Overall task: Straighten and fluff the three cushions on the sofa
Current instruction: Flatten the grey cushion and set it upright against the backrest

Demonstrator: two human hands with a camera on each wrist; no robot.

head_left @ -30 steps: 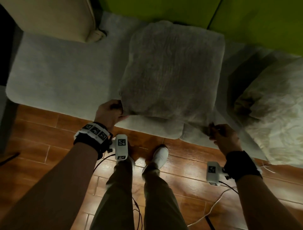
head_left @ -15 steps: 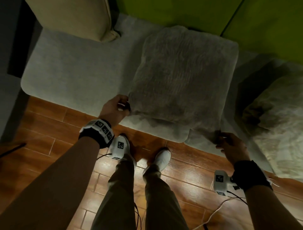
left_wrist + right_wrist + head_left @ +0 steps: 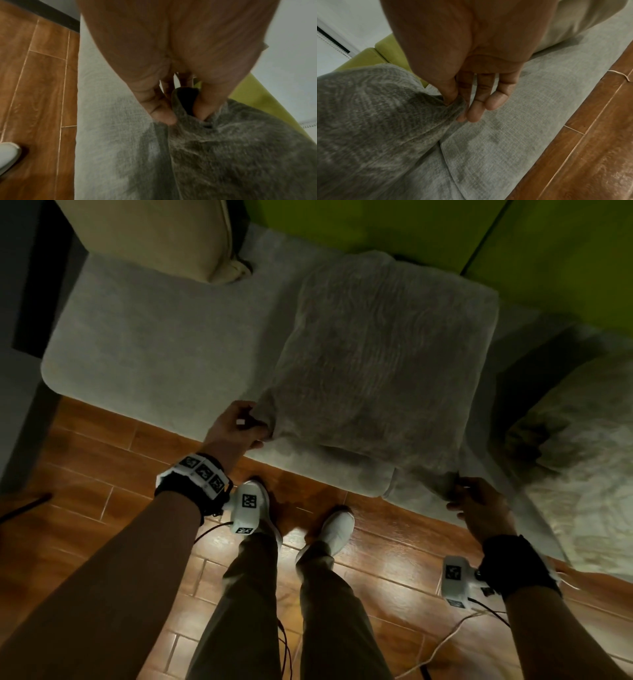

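Observation:
A grey ribbed cushion (image 3: pixel 376 361) lies flat on the light grey sofa seat (image 3: pixel 154 347), its far edge against the green backrest. My left hand (image 3: pixel 239 426) pinches its near left corner (image 3: pixel 185 108) between thumb and fingers. My right hand (image 3: pixel 479 505) pinches the near right corner (image 3: pixel 453 106) with thumb and forefinger, the other fingers (image 3: pixel 494 98) hanging loose. A beige cushion (image 3: pixel 154 234) stands at the seat's far left. A pale patterned cushion (image 3: pixel 582 457) lies at the right edge.
The green sofa backrest (image 3: pixel 394 224) runs along the top. Wooden plank floor (image 3: pixel 102 491) lies before the sofa, with my two white shoes (image 3: pixel 335 529) and cables (image 3: pixel 445 642) on it. A dark edge (image 3: pixel 34 302) bounds the left.
Both hands keep hold of the grey cushion's near corners. The cushion and hands sit slightly further right and lower in view as my head has shifted.

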